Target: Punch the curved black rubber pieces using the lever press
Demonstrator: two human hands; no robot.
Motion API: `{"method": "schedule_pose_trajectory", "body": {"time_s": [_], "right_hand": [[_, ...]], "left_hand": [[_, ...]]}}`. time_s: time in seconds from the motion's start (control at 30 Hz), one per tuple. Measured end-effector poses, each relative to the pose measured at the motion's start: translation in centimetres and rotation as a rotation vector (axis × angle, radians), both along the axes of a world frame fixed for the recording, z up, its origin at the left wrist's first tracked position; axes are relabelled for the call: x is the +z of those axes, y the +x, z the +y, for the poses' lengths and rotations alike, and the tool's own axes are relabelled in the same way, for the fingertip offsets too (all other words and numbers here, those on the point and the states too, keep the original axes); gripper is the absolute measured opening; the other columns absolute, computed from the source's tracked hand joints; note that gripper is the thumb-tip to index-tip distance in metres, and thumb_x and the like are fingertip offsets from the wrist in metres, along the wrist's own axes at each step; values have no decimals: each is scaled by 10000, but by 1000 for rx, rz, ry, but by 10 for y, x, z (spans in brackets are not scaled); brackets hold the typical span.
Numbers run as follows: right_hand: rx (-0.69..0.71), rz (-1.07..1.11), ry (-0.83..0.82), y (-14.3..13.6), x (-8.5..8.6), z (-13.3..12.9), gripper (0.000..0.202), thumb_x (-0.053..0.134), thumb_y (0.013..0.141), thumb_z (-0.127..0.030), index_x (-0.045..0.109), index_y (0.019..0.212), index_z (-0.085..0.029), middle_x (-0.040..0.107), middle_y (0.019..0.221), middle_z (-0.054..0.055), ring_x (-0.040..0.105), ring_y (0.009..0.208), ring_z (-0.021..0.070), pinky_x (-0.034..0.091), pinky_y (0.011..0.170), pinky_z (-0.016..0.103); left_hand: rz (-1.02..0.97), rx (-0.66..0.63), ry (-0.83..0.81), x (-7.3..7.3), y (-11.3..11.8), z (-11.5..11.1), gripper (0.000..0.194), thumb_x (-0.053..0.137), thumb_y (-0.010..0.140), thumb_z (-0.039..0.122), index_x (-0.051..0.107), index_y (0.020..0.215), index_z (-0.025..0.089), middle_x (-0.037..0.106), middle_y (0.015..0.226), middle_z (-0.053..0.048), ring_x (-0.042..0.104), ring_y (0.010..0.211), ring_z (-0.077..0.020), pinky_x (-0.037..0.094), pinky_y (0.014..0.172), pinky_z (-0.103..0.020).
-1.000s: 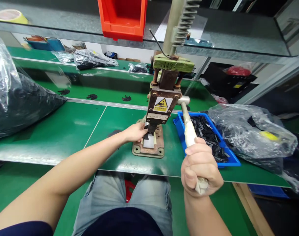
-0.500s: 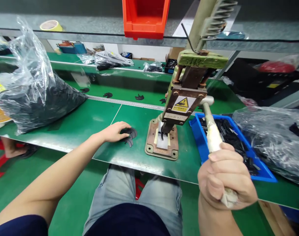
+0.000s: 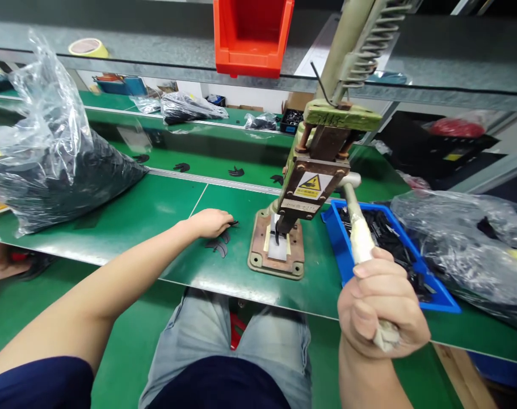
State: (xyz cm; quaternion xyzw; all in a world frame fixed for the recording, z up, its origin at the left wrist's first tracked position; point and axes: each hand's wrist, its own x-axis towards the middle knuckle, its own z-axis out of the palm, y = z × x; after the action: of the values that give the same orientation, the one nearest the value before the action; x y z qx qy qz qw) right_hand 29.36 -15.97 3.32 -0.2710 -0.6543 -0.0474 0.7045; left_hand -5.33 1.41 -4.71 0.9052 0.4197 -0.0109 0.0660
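My right hand [image 3: 381, 304] is wrapped round the tape-covered lever [image 3: 360, 227] of a hand press [image 3: 311, 182]. On the metal plate [image 3: 277, 247] of the press base, under its ram, sits a small black curved piece [image 3: 277, 233]. My left hand [image 3: 215, 222] is just left of the press, low over the green bench, its fingers closed on a dark curved piece [image 3: 233, 222] whose tip pokes out past them. Several similar dark curved pieces [image 3: 218, 245] lie on the bench beside and below that hand.
Right of the press stands a blue bin [image 3: 335, 238] of black parts, with a clear plastic bag [image 3: 462, 244] beyond it. A large bag of dark parts [image 3: 71, 170] rests at left. A red bin [image 3: 249, 62] hangs overhead. Dark pieces [image 3: 236, 171] are spaced along the strip behind.
My left hand has picked up a dark curved piece from the small pile and lifted it slightly. My right hand keeps its hold on the lever. The whole view has shifted a little.
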Motion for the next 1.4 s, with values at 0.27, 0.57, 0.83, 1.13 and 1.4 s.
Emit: {"method": "schedule_pose_trajectory", "body": {"time_s": [0.27,0.57,0.83,1.13,1.4], "right_hand": [[15,-35,-17,1,2,-3,173,661,691,-116,542,658,-237,604,651,-50,638,719,190,525,980,593],[10,-19,-25,-2,3,-3,162,644,698,-123,532,658,-234,589,648,-58,626,721,188,515,974,601],[8,-35,-15,0,1,-1,182,670,732,-164,526,645,-233,582,628,-45,631,699,202,521,970,608],[-4,3,-10,-4,0,-2,185,674,754,-172,533,646,-226,588,629,-44,633,716,176,518,981,580],[-24,14,-15,-2,-2,-2,191,665,755,-218,521,632,-241,577,612,-56,631,703,163,542,977,573]], "left_hand": [[21,48,83,14,21,1,331,501,960,203,680,1239,201,687,1088,-135,697,908,-272,517,795,-361],[-700,353,-276,-14,66,-8,131,670,912,344,675,948,218,712,827,-15,654,738,-171,484,663,-252],[-826,442,-509,-7,70,-16,260,696,908,448,584,857,219,653,629,17,599,533,-142,421,505,-229],[-922,341,-630,-6,106,-21,315,702,924,487,608,891,187,704,647,-12,641,551,-136,457,486,-208],[-969,385,-846,-5,111,-14,309,766,918,414,604,858,158,670,608,-6,652,514,-120,506,476,-202]]}}
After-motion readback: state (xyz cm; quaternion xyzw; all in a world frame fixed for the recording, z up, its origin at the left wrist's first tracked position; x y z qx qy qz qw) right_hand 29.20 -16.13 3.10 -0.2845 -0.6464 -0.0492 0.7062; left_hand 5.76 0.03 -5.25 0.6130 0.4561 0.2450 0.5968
